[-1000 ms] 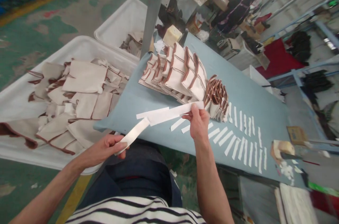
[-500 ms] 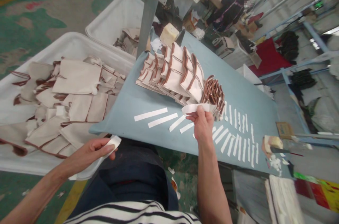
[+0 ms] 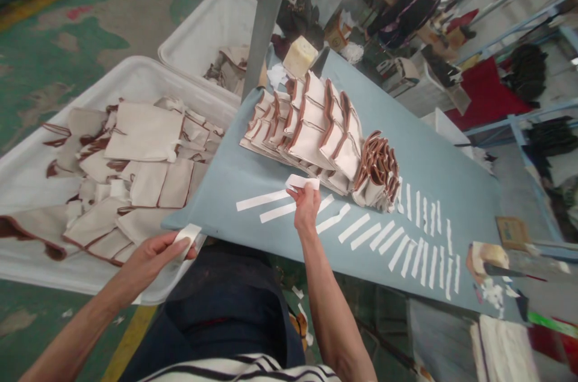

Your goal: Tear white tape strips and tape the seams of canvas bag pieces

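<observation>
My left hand (image 3: 169, 252) pinches a short white strip (image 3: 188, 232) by the table's near left corner, beside the bin. Over the blue-green tabletop (image 3: 406, 123), my right hand (image 3: 307, 204) grips another white strip (image 3: 295, 181) between thumb and fingers, its end curling up. Below and around that hand lie several flat white strips (image 3: 354, 228), set side by side in rows along the near edge. Behind them are stacked beige fabric pieces with brown edging (image 3: 311, 123). A bundle of rolled pieces (image 3: 377, 171) stands against the stack's right end.
A white bin (image 3: 130, 68) full of beige pieces is at the left, with a second bin (image 3: 217, 2) behind it. A grey post (image 3: 264, 20) rises at the table's far left corner. A yellowish block (image 3: 300, 56) sits behind the stack. Farther back is a person (image 3: 406, 14).
My right hand has moved left along the table with its strip, from beside the rolled bundle to above the leftmost strips. My left hand keeps its strip. The view has shifted slightly.
</observation>
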Motion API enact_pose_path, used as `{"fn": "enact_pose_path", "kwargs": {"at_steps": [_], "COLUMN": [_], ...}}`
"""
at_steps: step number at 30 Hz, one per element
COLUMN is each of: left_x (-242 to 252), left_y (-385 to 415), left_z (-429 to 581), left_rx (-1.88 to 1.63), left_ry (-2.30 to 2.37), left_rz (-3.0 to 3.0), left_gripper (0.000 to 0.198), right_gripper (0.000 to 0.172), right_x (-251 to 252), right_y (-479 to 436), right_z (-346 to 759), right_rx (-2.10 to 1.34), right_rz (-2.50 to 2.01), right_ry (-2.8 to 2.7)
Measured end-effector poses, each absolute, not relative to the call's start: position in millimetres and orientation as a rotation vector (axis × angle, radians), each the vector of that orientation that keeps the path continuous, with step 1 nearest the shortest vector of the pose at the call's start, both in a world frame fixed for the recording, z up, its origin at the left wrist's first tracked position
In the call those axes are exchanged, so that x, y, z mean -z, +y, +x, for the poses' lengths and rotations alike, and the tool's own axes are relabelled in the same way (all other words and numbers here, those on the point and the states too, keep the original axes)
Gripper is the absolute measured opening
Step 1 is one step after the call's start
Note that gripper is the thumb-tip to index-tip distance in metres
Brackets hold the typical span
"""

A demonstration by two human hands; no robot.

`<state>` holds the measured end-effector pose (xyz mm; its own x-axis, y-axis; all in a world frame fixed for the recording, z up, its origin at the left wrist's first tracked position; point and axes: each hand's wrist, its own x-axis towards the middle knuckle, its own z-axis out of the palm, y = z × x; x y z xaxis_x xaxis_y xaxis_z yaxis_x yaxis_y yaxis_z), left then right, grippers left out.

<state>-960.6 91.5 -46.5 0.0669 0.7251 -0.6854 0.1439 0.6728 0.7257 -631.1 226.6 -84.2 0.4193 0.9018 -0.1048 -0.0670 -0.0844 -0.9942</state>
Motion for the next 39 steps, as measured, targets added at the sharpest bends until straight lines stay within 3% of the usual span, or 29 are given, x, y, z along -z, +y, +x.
{"fn": "enact_pose_path", "kwargs": {"at_steps": [12,17,19,22,25,32,37,39], "left_x": [54,43,39,38,40,24,-2,-10], "left_y": [80,88,91,93,93,102,119,125], "left_z": [-970,-966,-964,-960,-955,-932,-905,-893], "left_rx": [-0.605,-0.668,-0.705,-0.780,-0.894,-1.104,-1.104,-1.111], "left_ry": [1.559,1.605,1.590,1.563,1.530,1.375,1.179,1.057], "left_rz": [0.565,0.483,0.484,0.445,0.381,0.179,0.111,0.075], "left_gripper": [0.052,0.053,0.053,0.054,0.052,0.047,0.030,0.032], "right_gripper": [0.030,0.026,0.034,0.060,0.067,0.034,0.029,0.027], "right_x": [153,153,147,139,137,117,69,50], "right_y": [219,215,210,199,192,199,178,164], "right_z": [-698,-726,-733,-738,-739,-722,-689,-674], "right_rx": [-0.893,-0.821,-0.803,-0.779,-0.763,-0.801,-0.898,-0.927], "right_rz": [-1.762,-1.773,-1.729,-1.676,-1.660,-1.568,-1.368,-1.233], "right_ry": [-1.729,-2.116,-2.240,-2.369,-2.418,-2.213,-2.028,-1.948]}}
